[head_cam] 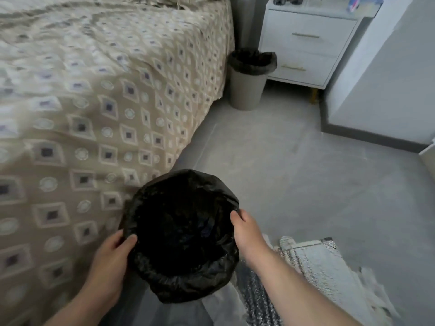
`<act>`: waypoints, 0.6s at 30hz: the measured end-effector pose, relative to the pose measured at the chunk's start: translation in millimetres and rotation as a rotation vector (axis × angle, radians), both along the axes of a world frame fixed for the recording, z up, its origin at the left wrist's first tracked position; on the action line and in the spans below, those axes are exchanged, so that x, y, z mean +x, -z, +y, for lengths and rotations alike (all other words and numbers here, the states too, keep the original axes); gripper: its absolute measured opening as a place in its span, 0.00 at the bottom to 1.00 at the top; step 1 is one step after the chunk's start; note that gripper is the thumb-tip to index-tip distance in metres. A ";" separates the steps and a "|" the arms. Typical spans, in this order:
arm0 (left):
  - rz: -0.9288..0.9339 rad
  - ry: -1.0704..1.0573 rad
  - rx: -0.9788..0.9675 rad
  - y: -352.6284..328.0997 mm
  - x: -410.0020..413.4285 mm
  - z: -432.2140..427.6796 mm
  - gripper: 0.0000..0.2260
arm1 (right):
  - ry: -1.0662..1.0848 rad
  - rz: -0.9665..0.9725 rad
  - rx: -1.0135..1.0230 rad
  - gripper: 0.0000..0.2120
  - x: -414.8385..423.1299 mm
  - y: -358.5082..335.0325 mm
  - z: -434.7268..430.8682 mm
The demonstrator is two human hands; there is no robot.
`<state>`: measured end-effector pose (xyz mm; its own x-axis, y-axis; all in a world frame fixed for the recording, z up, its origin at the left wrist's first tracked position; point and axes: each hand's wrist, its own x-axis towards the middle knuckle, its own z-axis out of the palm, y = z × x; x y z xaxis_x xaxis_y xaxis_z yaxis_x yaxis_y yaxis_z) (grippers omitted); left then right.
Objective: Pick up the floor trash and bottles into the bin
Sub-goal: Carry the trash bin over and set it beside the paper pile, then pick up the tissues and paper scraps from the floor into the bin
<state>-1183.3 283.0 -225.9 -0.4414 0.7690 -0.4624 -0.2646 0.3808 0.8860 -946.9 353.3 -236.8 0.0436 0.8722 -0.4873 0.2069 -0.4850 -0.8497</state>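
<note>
A bin lined with a black plastic bag [183, 285] is held up close below me, its dark opening facing the camera. My left hand [113, 257] grips the bin's left rim, thumb over the bag. My right hand [244, 228] grips the right rim with fingers curled over the edge. What lies inside the bin is too dark to make out. A second beige bin [247, 90] with a black liner stands on the floor farther off, beside the bed corner. No loose trash or bottles show on the grey floor [282, 175].
A bed with a beige patterned cover [94, 102] fills the left. A white nightstand [308, 43] stands at the back right, next to a white wall with a grey skirting [376, 95]. A grey woven rug [313, 267] lies at the lower right.
</note>
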 end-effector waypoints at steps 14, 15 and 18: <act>0.450 0.165 -0.047 41.1 -13.6 -5.1 0.13 | -0.184 -0.199 0.135 0.25 -15.8 35.1 -0.8; 0.454 0.170 -0.051 36.6 -12.2 -4.9 0.13 | -0.189 -0.195 0.132 0.25 -14.7 33.0 -1.6; 0.439 0.139 -0.029 22.1 -9.1 -8.4 0.15 | -0.180 -0.150 0.074 0.25 -5.8 20.6 -5.7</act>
